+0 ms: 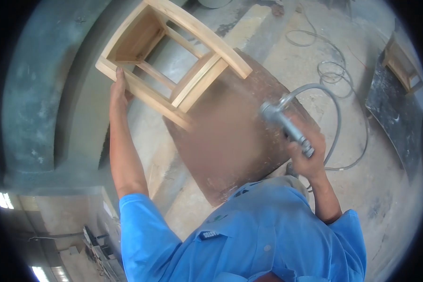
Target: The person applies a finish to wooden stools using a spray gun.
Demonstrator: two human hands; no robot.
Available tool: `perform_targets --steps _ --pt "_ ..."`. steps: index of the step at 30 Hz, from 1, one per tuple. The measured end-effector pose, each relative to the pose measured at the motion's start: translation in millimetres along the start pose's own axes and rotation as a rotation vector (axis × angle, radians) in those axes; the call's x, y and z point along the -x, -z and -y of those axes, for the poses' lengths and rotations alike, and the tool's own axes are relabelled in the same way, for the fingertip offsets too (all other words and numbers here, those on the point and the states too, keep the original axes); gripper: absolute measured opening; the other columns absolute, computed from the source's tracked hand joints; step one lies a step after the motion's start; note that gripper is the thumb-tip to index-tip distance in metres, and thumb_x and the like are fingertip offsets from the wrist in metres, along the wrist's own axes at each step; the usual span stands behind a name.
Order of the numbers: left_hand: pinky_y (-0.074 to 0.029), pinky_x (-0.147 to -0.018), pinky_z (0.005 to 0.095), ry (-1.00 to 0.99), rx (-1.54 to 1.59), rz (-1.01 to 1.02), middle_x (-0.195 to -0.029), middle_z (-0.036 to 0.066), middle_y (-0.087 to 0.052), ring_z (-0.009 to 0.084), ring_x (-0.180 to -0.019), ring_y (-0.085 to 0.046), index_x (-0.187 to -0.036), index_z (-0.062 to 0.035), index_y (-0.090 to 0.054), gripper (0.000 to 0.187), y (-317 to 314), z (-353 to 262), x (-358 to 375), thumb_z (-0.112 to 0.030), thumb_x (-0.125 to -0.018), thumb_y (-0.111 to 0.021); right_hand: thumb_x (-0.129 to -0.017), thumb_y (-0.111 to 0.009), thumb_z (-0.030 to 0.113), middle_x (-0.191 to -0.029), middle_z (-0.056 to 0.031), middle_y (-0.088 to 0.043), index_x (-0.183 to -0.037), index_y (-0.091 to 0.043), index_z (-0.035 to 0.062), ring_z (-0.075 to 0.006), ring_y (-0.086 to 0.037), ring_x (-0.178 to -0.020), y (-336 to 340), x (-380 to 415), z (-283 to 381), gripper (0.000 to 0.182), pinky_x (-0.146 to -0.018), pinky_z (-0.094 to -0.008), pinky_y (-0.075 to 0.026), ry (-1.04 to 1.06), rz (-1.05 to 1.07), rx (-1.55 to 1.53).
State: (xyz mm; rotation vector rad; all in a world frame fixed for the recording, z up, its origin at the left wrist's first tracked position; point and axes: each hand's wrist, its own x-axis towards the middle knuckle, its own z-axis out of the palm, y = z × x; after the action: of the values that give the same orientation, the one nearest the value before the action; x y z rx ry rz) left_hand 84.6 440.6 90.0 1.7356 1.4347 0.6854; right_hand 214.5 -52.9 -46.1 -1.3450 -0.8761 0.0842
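A pale wooden furniture frame [148,95] with legs and rails lies tilted on a brown board [211,164]. My left hand [120,88] is closed on the corner of its near rail, thumb on top. My right hand [309,151] is wrapped around a metal spray gun [286,123], held over the right side of the board. The gun's head points toward the frame, apart from it. A grey hose [336,110] curves from the gun. A blurred haze hangs between gun and frame, partly veiling the end of the near rail.
More hose [331,70] lies coiled on the concrete floor [286,61]. At right, another wooden piece [402,63] rests on a dark panel [387,113]. A large greenish curved surface [42,94] stands at left. Assorted material [101,254] lies at lower left.
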Motion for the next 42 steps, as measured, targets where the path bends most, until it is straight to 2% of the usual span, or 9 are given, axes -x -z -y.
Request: perform_targets --steps 1,5,10,14,20,34,37,40,42 --pt "-0.038 -0.103 0.0588 0.06 0.03 0.031 -0.136 0.019 -0.053 0.0357 -0.124 -0.052 -0.14 -0.0047 -0.045 0.081 3 -1 -11 -0.07 -0.091 -0.044 -0.083 -0.073 0.023 -0.101 -0.0191 -0.071 -0.121 -0.062 -0.0039 -0.0255 -0.071 -0.079 -6 1 0 0.048 -0.068 -0.0326 -0.055 0.022 0.062 -0.018" --pt "-0.037 -0.103 0.0601 0.093 -0.108 -0.016 -0.139 0.021 -0.049 0.0356 -0.125 -0.051 -0.143 -0.0034 -0.04 0.087 9 0 -24 -0.073 -0.09 -0.042 -0.076 -0.077 0.017 -0.089 -0.018 -0.069 -0.122 -0.063 -0.0008 -0.0285 -0.068 -0.07 -26 11 6 0.052 -0.062 -0.0353 -0.053 0.053 0.245 -0.117" --pt "-0.035 -0.102 0.0648 0.087 -0.141 -0.114 -0.139 0.022 -0.047 0.0389 -0.123 -0.05 -0.143 -0.0013 -0.037 0.088 -4 1 -35 -0.072 -0.091 -0.038 -0.075 -0.078 0.018 -0.09 -0.017 -0.069 -0.125 -0.061 0.0029 -0.0288 -0.068 -0.071 -24 21 -26 0.055 -0.063 -0.0352 -0.053 0.031 0.209 -0.115" --pt "-0.049 -0.089 0.0619 -0.002 -0.17 -0.229 -0.13 0.023 -0.052 0.039 -0.114 -0.056 -0.139 0.0041 -0.038 0.079 -32 14 -34 -0.051 -0.089 -0.064 -0.076 -0.078 0.019 -0.095 -0.0161 -0.069 -0.128 -0.061 0.007 -0.0297 -0.069 -0.075 -32 32 -67 0.056 -0.065 -0.0353 -0.053 0.048 0.022 -0.064" --pt "-0.056 -0.075 0.0504 -0.186 0.011 -0.181 -0.12 0.018 -0.057 0.0327 -0.101 -0.063 -0.132 0.0053 -0.042 0.063 -38 62 -55 -0.024 -0.084 -0.07 -0.075 -0.078 0.022 -0.096 -0.0122 -0.071 -0.124 -0.063 0.0097 -0.0269 -0.069 -0.079 -41 46 -108 0.052 -0.067 -0.0345 -0.053 -0.015 -0.145 -0.092" --pt "-0.056 -0.08 0.053 -0.067 -0.138 -0.137 -0.13 0.02 -0.05 0.037 -0.109 -0.06 -0.138 0.004 -0.038 0.071 -35 58 -72 -0.036 -0.088 -0.067 -0.079 -0.078 0.032 -0.081 -0.0114 -0.07 -0.116 -0.066 0.0024 -0.021 -0.063 -0.062 -85 26 -169 0.049 -0.056 -0.0321 -0.047 -0.03 -0.212 -0.045" --pt "-0.056 -0.082 0.0531 -0.06 -0.188 -0.171 -0.13 0.02 -0.05 0.0367 -0.111 -0.059 -0.138 0.0045 -0.038 0.071 -38 55 -67 -0.038 -0.089 -0.066 -0.082 -0.07 0.012 -0.111 -0.0193 -0.069 -0.126 -0.061 0.0007 -0.0284 -0.071 -0.091 -80 28 -160 0.046 -0.078 -0.034 -0.056 -0.025 -0.126 -0.047" --pt "-0.051 -0.088 0.0577 -0.028 -0.163 -0.156 -0.134 0.017 -0.049 0.0368 -0.114 -0.057 -0.142 -0.0013 -0.037 0.076 -33 59 -79 -0.043 -0.087 -0.068 -0.079 -0.077 0.033 -0.082 -0.0106 -0.072 -0.116 -0.068 0.005 -0.022 -0.065 -0.061 -102 33 -173 0.048 -0.056 -0.0303 -0.048 0.016 -0.299 -0.151" --pt "-0.052 -0.089 0.0565 -0.053 -0.158 -0.13 -0.133 0.017 -0.049 0.0364 -0.114 -0.057 -0.141 0.0001 -0.037 0.074 -32 61 -81 -0.041 -0.088 -0.067 -0.079 -0.077 0.035 -0.082 -0.009 -0.072 -0.117 -0.068 0.0075 -0.0198 -0.064 -0.06 -103 47 -176 0.048 -0.054 -0.0291 -0.048 0.0 -0.153 -0.193"
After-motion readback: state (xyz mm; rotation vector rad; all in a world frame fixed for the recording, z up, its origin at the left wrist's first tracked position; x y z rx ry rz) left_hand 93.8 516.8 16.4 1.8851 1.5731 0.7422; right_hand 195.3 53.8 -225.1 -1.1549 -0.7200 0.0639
